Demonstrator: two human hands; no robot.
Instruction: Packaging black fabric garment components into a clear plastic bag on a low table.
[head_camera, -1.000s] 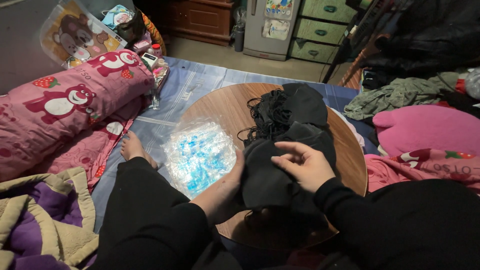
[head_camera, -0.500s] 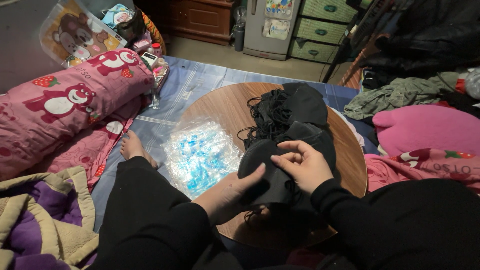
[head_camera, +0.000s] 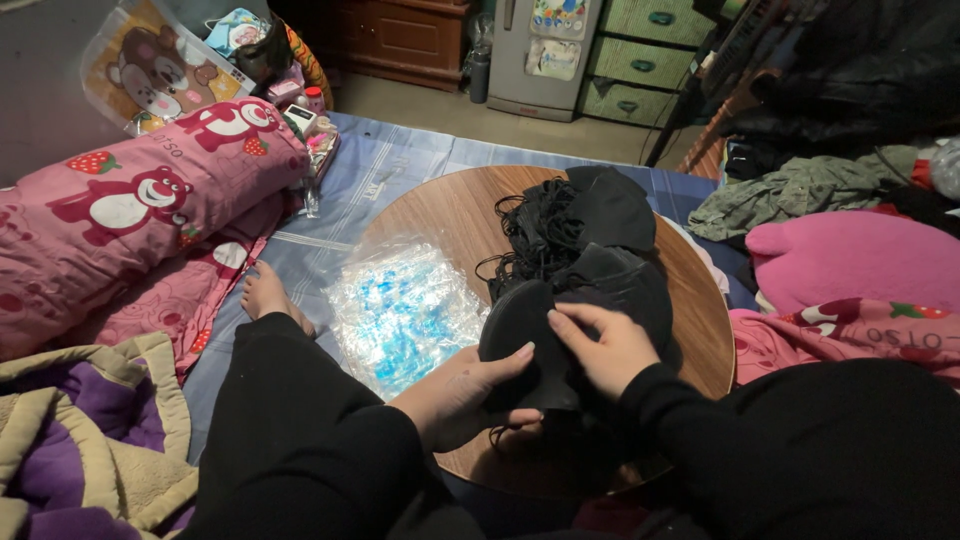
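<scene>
Presently both hands on black mask (head_camera: 540, 330): left hand (head_camera: 465, 390) grips lower edge, right hand (head_camera: 605, 345) pinches top; mask pile (head_camera: 585, 220) lies beyond on bench (head_camera: 440, 215), nearer right.

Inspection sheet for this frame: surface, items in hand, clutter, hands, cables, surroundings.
Surface: round wooden table set on a blue sheet.
Items in hand: black face masks, with a heap of black masks behind.
Clutter: clear plastic packs with blue print at the table's left edge.
Hands: left hand and right hand both grip the black face masks.
Cables: nothing seen.
Surroundings: pink bear-print pillow, bare foot, green drawers, pink cushion.
</scene>
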